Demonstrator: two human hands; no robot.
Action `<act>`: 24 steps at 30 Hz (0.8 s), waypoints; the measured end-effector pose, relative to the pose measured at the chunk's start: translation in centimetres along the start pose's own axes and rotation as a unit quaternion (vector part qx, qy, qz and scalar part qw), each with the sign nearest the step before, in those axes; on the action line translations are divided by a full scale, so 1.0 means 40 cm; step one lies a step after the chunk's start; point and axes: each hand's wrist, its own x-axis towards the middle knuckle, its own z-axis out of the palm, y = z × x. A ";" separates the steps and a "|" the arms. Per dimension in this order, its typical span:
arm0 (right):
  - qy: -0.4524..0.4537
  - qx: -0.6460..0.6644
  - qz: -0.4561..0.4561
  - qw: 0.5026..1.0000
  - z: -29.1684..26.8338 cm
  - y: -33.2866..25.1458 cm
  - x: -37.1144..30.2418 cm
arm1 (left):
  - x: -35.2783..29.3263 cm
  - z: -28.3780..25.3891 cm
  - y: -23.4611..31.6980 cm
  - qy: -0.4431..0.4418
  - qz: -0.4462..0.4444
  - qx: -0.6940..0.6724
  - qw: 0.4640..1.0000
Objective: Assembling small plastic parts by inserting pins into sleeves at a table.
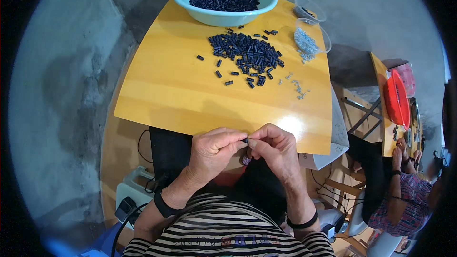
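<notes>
At the near edge of the yellow table (162, 90), my left hand (214, 154) and my right hand (275, 151) meet fingertip to fingertip. Between them they pinch a small dark plastic piece (245, 140), mostly covered by the fingers. A loose pile of small black plastic pieces (247, 52) lies beyond my hands in the middle of the table, with several strays around it. Small clear pieces (299, 88) are scattered to the right of that pile.
A light-blue basin (227, 19) full of black pieces stands at the far edge. At the far right are a clear tub (307, 40) of clear pieces and a second tub (309, 9). Another person (400, 200) works at a table with a red basin (396, 100).
</notes>
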 end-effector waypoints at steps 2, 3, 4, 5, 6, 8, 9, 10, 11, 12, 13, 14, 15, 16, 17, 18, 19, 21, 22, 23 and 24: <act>-0.007 -0.022 0.007 1.000 -0.003 0.001 -0.003 | -0.003 -0.001 -0.009 -0.006 0.011 0.000 1.000; -0.007 -0.022 0.005 1.000 -0.003 0.002 -0.004 | -0.006 -0.004 -0.014 -0.017 -0.004 -0.006 1.000; -0.010 -0.033 -0.007 0.999 -0.003 0.002 -0.006 | -0.007 -0.004 -0.017 -0.028 -0.019 -0.014 0.999; -0.012 -0.044 -0.019 0.999 -0.003 0.003 -0.007 | -0.006 -0.002 -0.019 -0.028 -0.017 -0.014 0.999; -0.012 -0.044 -0.020 0.999 -0.004 0.003 -0.008 | -0.005 -0.001 -0.020 -0.023 -0.016 -0.023 0.999; -0.016 -0.061 -0.030 0.998 -0.007 0.000 -0.010 | -0.003 -0.001 -0.021 -0.019 -0.013 -0.033 0.999; -0.016 -0.062 -0.031 0.998 -0.008 -0.001 -0.011 | -0.003 -0.003 -0.023 -0.027 -0.025 -0.031 0.999; -0.021 -0.094 -0.050 0.994 -0.011 -0.002 -0.011 | -0.004 -0.005 -0.024 -0.035 -0.036 -0.028 0.998; -0.027 -0.126 -0.069 0.989 -0.013 -0.003 -0.010 | -0.005 -0.006 -0.025 -0.035 -0.035 -0.029 0.998; -0.027 -0.127 -0.070 0.989 -0.015 -0.003 -0.008 | -0.007 -0.007 -0.025 -0.049 -0.065 -0.042 0.996; -0.036 -0.158 -0.106 0.981 -0.017 -0.002 -0.006 | -0.009 -0.007 -0.025 -0.062 -0.094 -0.056 0.992; -0.046 -0.190 -0.143 0.970 -0.019 -0.002 -0.004 | -0.010 -0.007 -0.025 -0.061 -0.094 -0.056 0.992; -0.046 -0.191 -0.143 0.970 -0.020 -0.007 -0.002 | -0.010 -0.006 -0.023 -0.062 -0.111 -0.069 0.989; -0.047 -0.235 -0.178 0.954 -0.019 -0.016 -0.001 | -0.009 -0.007 -0.022 -0.063 -0.129 -0.081 0.986; -0.048 -0.278 -0.213 0.935 -0.017 -0.024 0.000 | -0.009 -0.008 -0.020 -0.062 -0.128 -0.081 0.986; -0.049 -0.278 -0.214 0.935 -0.013 -0.033 -0.001 | -0.009 -0.008 -0.017 -0.060 -0.159 -0.106 0.980; -0.041 -0.294 -0.217 0.930 -0.010 -0.044 -0.003 | -0.008 -0.007 -0.015 -0.059 -0.188 -0.132 0.971; -0.033 -0.310 -0.220 0.924 -0.013 -0.054 0.003 | -0.005 -0.005 -0.014 -0.053 -0.207 -0.142 0.966; -0.016 -0.338 -0.241 0.910 -0.021 -0.057 0.011 | -0.005 -0.006 -0.014 -0.046 -0.227 -0.151 0.961; 0.001 -0.366 -0.261 0.893 -0.031 -0.060 0.021 | -0.003 -0.009 -0.012 -0.045 -0.228 -0.151 0.961; -0.001 -0.366 -0.261 0.893 -0.044 -0.059 0.037 | 0.004 -0.015 -0.007 -0.044 -0.221 -0.155 0.962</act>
